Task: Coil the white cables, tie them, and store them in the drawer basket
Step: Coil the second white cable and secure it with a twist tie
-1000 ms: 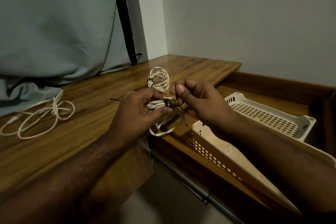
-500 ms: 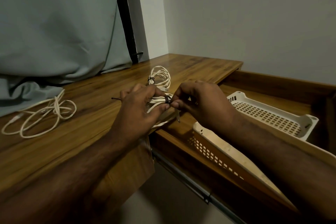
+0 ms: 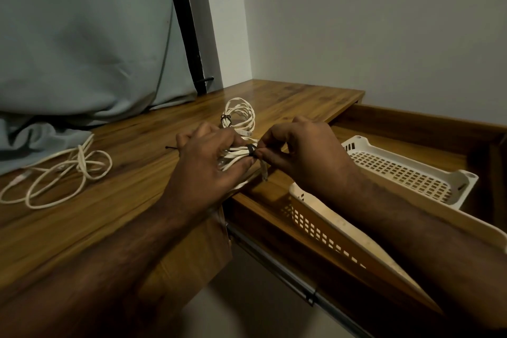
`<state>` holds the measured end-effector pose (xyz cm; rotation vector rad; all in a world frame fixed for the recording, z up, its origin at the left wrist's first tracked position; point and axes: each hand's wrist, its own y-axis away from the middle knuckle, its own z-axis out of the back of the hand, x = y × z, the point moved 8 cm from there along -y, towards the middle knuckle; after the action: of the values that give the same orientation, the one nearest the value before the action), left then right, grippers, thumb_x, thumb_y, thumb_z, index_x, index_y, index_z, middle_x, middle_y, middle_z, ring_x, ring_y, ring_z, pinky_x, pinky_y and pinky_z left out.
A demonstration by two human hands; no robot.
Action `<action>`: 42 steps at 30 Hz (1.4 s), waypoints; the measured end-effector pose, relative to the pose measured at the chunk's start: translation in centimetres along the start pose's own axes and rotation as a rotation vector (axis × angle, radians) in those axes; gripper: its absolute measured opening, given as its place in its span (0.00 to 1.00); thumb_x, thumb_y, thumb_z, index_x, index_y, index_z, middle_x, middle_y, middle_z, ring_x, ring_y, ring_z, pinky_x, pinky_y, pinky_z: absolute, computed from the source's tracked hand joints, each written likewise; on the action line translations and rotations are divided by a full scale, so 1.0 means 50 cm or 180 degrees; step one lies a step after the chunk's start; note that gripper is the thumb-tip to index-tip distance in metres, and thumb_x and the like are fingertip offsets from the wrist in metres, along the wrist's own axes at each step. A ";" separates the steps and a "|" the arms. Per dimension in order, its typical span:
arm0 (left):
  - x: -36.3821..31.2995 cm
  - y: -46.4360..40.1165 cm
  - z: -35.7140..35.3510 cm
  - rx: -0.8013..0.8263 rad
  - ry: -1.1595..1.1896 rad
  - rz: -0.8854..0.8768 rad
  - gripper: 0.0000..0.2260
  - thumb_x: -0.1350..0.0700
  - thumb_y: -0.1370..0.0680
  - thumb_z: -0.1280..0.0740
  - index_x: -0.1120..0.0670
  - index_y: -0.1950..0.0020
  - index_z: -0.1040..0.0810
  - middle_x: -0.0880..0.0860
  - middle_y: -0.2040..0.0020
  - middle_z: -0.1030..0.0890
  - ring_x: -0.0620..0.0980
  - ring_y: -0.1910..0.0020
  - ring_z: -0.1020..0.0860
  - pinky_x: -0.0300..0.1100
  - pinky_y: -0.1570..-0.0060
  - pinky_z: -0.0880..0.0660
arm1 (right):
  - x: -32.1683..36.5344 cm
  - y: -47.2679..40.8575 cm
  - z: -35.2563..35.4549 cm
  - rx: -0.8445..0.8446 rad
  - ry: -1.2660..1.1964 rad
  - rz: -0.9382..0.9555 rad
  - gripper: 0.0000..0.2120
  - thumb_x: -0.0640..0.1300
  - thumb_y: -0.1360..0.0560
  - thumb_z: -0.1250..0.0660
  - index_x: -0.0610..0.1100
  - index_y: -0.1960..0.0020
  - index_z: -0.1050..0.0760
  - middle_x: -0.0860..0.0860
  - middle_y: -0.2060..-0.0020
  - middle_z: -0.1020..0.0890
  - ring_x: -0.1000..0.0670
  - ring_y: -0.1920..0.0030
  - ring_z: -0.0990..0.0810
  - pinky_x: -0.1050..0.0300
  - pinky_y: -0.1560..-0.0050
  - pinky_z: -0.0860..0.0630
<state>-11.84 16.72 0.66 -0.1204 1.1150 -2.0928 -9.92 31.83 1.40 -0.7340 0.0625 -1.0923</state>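
My left hand (image 3: 208,162) grips a coiled white cable (image 3: 236,153) at the desk's right edge. A black tie (image 3: 251,150) wraps the coil, and my right hand (image 3: 299,151) pinches that tie with thumb and fingers. One plug end (image 3: 264,173) hangs down below the coil. Behind my hands lies a second coiled white cable (image 3: 239,117), bound with a black tie. A loose, uncoiled white cable (image 3: 63,173) sprawls at the left of the desk. The white drawer basket (image 3: 408,173) sits in the open drawer to the right, with no cable in it.
A wooden desk (image 3: 131,217) carries the cables. A grey cloth (image 3: 82,35) hangs over its back left. A spare black tie (image 3: 170,147) lies just left of my left hand. The open wooden drawer (image 3: 428,129) juts out on the right, below a plain wall.
Both hands have sunk slightly toward the desk with the coil. My right fingers have closed in tighter on the black tie, which now sits snug around the coil.
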 end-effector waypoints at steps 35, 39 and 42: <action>-0.004 -0.001 0.006 -0.0261 0.0015 -0.0145 0.06 0.48 0.27 0.26 0.44 0.55 0.23 0.39 0.59 0.24 0.39 0.56 0.27 0.43 0.49 0.39 | 0.025 0.010 -0.012 -0.0278 -0.0043 0.0081 0.13 0.41 0.22 0.31 0.49 0.38 0.17 0.50 0.42 0.27 0.56 0.44 0.32 0.73 0.56 0.40; -0.006 0.001 0.005 -0.0188 0.0099 -0.0139 0.06 0.44 0.27 0.29 0.41 0.54 0.23 0.39 0.57 0.22 0.42 0.54 0.25 0.39 0.48 0.38 | 0.020 0.011 -0.007 -0.0500 -0.0116 0.0132 0.13 0.39 0.23 0.28 0.48 0.41 0.16 0.49 0.46 0.21 0.54 0.48 0.25 0.68 0.55 0.32; 0.004 0.002 0.000 -0.0152 0.0173 -0.0050 0.06 0.44 0.27 0.28 0.41 0.54 0.23 0.42 0.56 0.20 0.47 0.52 0.23 0.43 0.50 0.37 | 0.021 0.011 0.002 -0.0702 -0.0244 0.0225 0.13 0.36 0.24 0.27 0.45 0.41 0.16 0.48 0.49 0.16 0.51 0.51 0.18 0.55 0.53 0.19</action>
<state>-11.92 16.55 0.56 -0.0959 1.2003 -2.0950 -8.95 31.17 1.48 -0.9638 0.1443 -0.9984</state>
